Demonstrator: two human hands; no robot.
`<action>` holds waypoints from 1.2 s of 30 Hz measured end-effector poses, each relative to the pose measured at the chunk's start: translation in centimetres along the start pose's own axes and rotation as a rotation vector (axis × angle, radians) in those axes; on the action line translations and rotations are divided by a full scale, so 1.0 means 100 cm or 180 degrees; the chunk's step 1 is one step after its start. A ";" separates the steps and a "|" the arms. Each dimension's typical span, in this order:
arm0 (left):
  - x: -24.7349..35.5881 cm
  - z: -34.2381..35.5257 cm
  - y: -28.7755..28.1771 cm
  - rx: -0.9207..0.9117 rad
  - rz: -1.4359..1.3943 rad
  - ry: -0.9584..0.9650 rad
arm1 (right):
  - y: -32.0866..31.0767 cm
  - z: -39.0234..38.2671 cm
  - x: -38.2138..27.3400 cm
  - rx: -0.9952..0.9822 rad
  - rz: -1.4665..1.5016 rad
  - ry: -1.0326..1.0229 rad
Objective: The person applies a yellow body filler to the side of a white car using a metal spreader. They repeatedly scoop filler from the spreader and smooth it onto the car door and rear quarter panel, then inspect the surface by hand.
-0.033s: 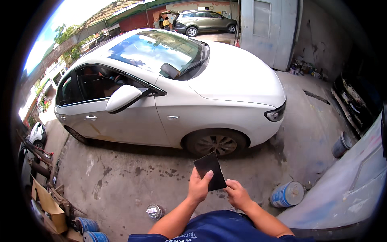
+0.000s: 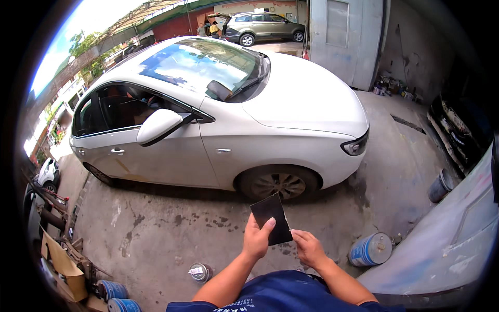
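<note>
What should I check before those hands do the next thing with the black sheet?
1. Left hand holding the black sheet: ok, thumb on top.
2. Right hand at the sheet's right edge: ok, it's there.
3. Right hand pinching firmly: cannot tell.
4. Sheet's underside clean: cannot tell, it's hidden.
5. White car free of marks along its side: not ok, a tan patch shows below a door handle.

Black rectangular sheet [image 2: 276, 214], pale rough edge, slanted; left fingers [image 2: 268, 225] gripping, right fingers [image 2: 302, 238] at corner.
</note>
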State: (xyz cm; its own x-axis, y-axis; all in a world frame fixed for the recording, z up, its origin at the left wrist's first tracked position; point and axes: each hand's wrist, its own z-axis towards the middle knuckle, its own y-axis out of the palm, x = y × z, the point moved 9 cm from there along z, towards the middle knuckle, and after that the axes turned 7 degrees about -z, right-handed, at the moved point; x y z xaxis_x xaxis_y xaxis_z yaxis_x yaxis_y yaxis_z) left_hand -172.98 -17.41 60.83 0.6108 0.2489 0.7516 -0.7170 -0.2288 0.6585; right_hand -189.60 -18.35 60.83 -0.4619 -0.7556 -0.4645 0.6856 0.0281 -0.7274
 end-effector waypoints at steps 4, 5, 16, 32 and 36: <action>-0.020 0.006 -0.017 0.0139 -0.0295 -0.0875 | -0.031 -0.001 0.064 0.0227 0.0770 0.1728; -0.029 0.007 -0.014 0.0118 -0.0347 -0.1190 | -0.033 -0.002 0.076 0.0276 0.1112 0.1667; -0.105 -0.007 0.026 -0.0699 -0.0167 -0.2055 | 0.012 -0.028 0.078 -0.0838 0.2492 0.1885; -0.163 0.001 0.058 -0.1823 0.2377 -0.1026 | -0.089 -0.105 0.132 0.0219 -0.0733 0.3034; -0.165 0.001 0.056 -0.1418 0.1152 -0.1810 | -0.119 -0.114 0.164 -0.0283 -0.1233 0.3518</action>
State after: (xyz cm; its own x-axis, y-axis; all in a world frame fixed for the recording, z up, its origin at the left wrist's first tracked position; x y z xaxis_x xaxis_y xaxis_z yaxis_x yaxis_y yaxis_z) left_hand -187.09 -22.88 52.10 0.3067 -0.3132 0.8988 -0.8962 0.2230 0.3835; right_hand -211.72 -23.62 56.12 -0.8983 0.2540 -0.3585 0.3706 -0.0003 -0.9288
